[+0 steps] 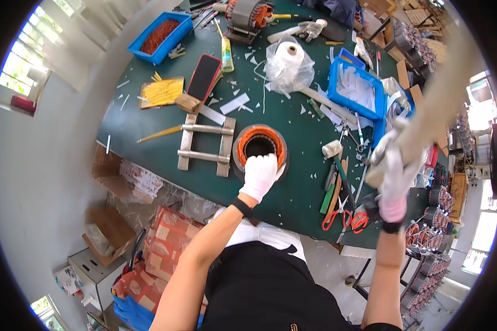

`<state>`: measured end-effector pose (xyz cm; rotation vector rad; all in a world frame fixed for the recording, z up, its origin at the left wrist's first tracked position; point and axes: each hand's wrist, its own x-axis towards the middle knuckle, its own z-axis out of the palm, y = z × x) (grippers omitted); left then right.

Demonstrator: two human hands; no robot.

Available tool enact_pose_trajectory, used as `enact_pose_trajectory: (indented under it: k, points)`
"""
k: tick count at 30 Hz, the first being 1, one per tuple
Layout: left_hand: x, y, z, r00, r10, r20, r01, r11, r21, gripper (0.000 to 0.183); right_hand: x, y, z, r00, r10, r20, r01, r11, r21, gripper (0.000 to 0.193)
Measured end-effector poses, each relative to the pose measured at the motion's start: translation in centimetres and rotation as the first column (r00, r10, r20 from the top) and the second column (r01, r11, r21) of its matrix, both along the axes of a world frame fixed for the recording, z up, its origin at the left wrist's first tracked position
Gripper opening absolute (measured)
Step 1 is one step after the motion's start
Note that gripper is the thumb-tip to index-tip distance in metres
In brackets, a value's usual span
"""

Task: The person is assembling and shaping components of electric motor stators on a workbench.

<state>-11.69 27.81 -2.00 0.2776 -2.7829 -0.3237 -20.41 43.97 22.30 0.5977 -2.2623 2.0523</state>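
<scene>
Midway along a green-topped workbench (298, 187), a motor stator (259, 132) with orange-wound coils stands near the front edge, its round bore facing up toward a worker in white-and-pink gloves. The left hand (260, 174) rests at the stator's six o'clock, fingers curled in at the rim; whether they pinch anything is hidden beneath the glove. At three to four o'clock, the right hand (395, 182) is raised and blurred, seemingly about a long pale object (442, 94), though how firmly its fingers close cannot be told.

Uneven pressure from the left hand could tilt the stator or slide it into the steel frame (207, 129) just beside it at nine o'clock. A glove snagging on the coils might pull a strand loose or scuff its coating. A wide sweep by the right hand risks knocking the white-headed mallet (332, 149) at three o'clock or the red-handled scissors (343, 210) at four. Stray white clippings (313, 176), scattered around, could drop into the bore if brushed up by a cuff.
</scene>
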Motion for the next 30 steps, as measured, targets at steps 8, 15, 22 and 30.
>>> enact_pose_trajectory:
  k: [8, 15, 22, 30]
  points:
    - [-0.7, -3.9, 0.8, 0.950, -0.309, 0.040, 0.304, 0.947, 0.101, 0.035, -2.2, 2.5, -8.8, 0.957, 0.288, -0.015, -0.106, 0.399, 0.911, 0.044]
    - [-2.0, 0.1, 1.2, 0.989, -0.146, -0.018, 0.148, 0.983, 0.107, 0.033, 2.8, 2.5, -16.9, 0.965, 0.147, -0.215, 0.052, 0.701, 0.711, 0.045]
    - [-1.4, -0.8, 2.2, 0.974, -0.219, -0.057, 0.222, 0.974, 0.051, 0.037, -0.6, 0.9, -4.3, 0.987, 0.028, -0.157, 0.054, 0.866, 0.497, 0.024]
    - [-1.7, -3.3, 1.8, 0.845, -0.517, 0.133, 0.521, 0.854, 0.011, 0.035, -1.4, 4.6, -9.7, 0.976, 0.197, -0.090, -0.012, 0.466, 0.885, 0.047]
